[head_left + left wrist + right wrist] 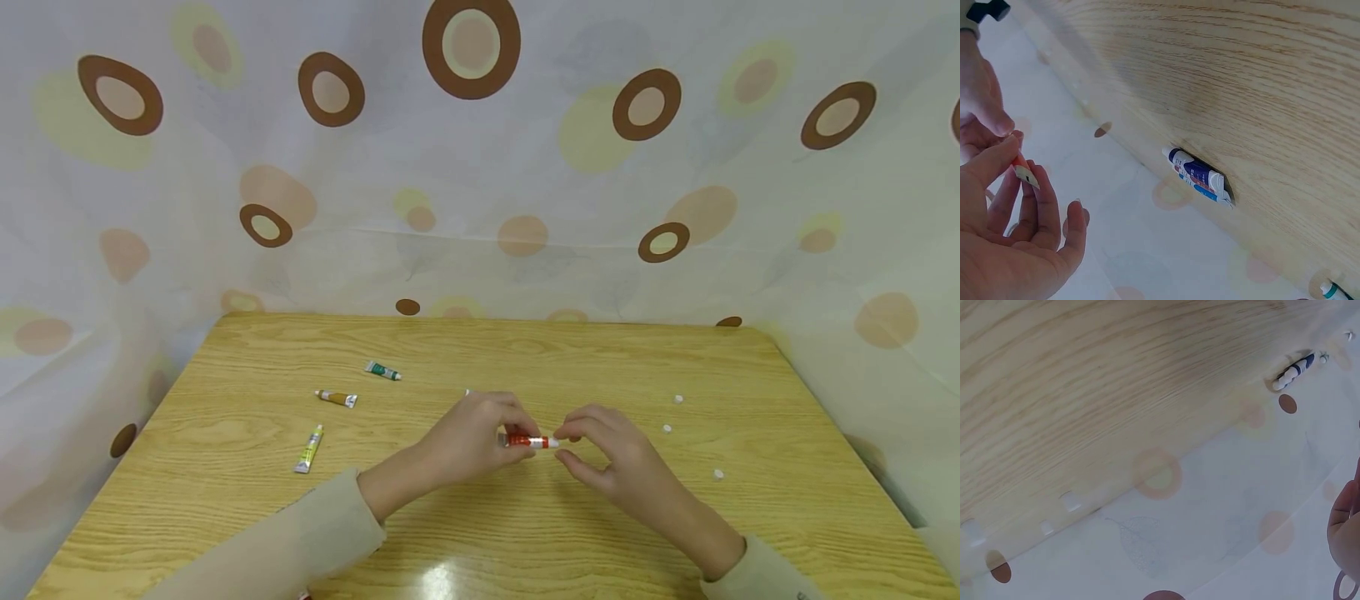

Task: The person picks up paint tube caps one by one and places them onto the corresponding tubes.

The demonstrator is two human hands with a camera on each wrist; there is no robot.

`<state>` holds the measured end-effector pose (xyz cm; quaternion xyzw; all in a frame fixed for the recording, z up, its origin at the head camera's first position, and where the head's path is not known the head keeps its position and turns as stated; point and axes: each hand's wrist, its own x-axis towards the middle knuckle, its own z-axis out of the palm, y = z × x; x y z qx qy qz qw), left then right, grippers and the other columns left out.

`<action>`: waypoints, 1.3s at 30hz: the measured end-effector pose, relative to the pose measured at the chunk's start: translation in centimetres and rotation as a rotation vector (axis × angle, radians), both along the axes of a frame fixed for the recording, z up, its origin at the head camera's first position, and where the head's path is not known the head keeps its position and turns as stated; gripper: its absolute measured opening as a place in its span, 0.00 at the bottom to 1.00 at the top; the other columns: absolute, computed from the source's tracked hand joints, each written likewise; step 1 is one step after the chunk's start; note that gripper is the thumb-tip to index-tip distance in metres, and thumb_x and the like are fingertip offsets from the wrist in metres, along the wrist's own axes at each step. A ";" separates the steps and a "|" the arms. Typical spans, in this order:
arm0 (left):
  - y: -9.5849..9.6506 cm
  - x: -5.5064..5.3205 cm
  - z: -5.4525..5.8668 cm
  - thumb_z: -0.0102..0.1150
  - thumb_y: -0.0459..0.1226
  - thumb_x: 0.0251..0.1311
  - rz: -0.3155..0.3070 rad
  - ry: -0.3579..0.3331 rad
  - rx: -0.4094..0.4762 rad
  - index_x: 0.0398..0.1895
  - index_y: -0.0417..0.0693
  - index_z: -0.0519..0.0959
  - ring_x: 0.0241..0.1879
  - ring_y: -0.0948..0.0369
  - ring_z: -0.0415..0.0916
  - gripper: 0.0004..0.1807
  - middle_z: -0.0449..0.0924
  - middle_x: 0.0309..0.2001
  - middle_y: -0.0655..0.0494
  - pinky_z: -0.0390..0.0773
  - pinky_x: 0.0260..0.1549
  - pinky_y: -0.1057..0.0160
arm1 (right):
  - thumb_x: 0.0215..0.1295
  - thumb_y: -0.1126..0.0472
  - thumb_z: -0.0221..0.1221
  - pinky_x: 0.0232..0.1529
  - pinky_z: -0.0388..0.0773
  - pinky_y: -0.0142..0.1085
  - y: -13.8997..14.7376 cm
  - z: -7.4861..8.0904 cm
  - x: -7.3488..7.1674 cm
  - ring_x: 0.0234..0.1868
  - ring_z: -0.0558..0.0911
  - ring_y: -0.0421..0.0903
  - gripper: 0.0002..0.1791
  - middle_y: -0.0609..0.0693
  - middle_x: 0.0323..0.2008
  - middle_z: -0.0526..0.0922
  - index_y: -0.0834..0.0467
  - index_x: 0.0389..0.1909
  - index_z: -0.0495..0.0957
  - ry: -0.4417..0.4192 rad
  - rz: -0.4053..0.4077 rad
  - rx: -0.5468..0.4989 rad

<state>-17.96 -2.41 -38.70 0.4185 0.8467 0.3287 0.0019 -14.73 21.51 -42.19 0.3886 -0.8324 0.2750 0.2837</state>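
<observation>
My left hand (476, 433) grips a small red paint tube (523, 441) between thumb and fingers, its white cap (553, 442) pointing right. The thumb and index fingertip of my right hand (615, 454) pinch at that cap from either side. In the left wrist view, the tube's flat pale crimped end (1027, 176) sticks out from the left fingers. A dark blue paint tube (1197, 172) lies against a lighter blue tube (1197, 187) on the table; the left hand mostly hides them in the head view.
Green (383, 371), brown (336, 398) and yellow paint tubes (308, 450) lie on the left of the wooden table (600, 358). Loose white caps (678, 399) lie at the right. A patterned curtain (480, 183) hangs behind and beside the table.
</observation>
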 end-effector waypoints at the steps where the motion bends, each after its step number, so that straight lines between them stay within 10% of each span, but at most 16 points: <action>1: 0.0 0.0 0.0 0.73 0.36 0.61 -0.003 -0.002 0.001 0.41 0.46 0.90 0.34 0.67 0.81 0.06 0.86 0.37 0.57 0.76 0.34 0.79 | 0.77 0.45 0.53 0.49 0.77 0.23 0.0 0.0 0.0 0.40 0.80 0.40 0.20 0.45 0.40 0.84 0.57 0.39 0.84 0.008 -0.003 0.004; 39: 0.2 -0.2 -0.1 0.72 0.38 0.62 -0.023 0.017 -0.027 0.42 0.46 0.90 0.35 0.66 0.83 0.07 0.87 0.39 0.56 0.76 0.35 0.81 | 0.78 0.45 0.50 0.46 0.79 0.26 -0.4 -0.1 -0.1 0.38 0.82 0.42 0.23 0.46 0.38 0.85 0.57 0.34 0.84 0.079 -0.034 0.042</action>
